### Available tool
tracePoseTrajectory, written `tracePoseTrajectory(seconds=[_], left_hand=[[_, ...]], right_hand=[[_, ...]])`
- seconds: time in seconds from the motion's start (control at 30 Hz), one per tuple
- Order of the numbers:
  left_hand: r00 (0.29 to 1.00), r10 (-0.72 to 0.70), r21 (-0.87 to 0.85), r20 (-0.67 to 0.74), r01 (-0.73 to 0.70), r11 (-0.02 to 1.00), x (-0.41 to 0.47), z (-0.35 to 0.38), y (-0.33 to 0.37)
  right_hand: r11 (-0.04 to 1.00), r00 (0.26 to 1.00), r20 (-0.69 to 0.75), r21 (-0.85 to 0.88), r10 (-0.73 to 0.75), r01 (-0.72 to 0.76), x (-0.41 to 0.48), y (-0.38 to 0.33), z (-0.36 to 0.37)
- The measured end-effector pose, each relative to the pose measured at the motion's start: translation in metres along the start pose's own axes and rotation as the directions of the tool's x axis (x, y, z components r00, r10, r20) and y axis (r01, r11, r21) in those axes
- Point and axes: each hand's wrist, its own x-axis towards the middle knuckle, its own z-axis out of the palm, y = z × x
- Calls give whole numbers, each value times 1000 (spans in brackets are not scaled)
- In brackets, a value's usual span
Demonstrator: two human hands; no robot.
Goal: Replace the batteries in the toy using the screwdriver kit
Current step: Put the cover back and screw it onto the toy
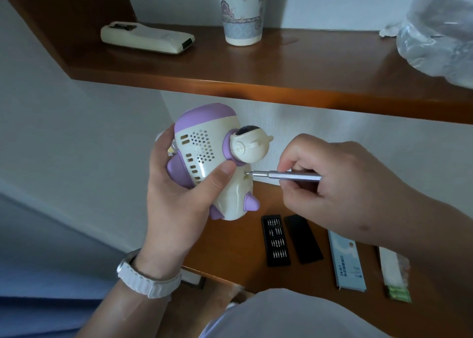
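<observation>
- Wooden desk below, wooden shelf above it, white wall behind.
- We see the toy, cream and purple, held in the air over the desk's left end, resting on nothing.
- Left hand grips the toy from behind and below, with the thumb pressed across the cream body. There is a white watch on that wrist.
- Right hand pinches the silver screwdriver, fingers curled round the shaft.
- Key relation: the toy lies left of the right hand. The screwdriver's long axis runs almost level, right to left, and the tip touches a small recess in the toy's lower body, just under the round knob.
- We judge that recess to be the battery-cover screw, but the screw head is too small to tell.
- The next turn needs the tip in line with that recess while the left hand braces the toy.
- On the desk: bit tray with rows of bits, black lid just beside it, pale kit box further right.
- Writing: we read "24" on the kit box and the rest is too small. No brand is legible on the toy.
- Shelf holds a remote and a patterned paper cup.
</observation>
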Motion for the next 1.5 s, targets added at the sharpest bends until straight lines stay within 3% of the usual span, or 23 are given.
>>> tracePoseTrajectory(seconds=[1.07, 1.5], left_hand=[[999, -37, 20, 24, 36, 999, -6, 4, -6], [1000, -16, -17, 15, 17, 1000, -6, 8, -7]], right_hand=[[997, 999, 25, -56, 47, -46, -1, 2, 4], [996, 993, 100, -76, 62, -55, -5, 1, -1]])
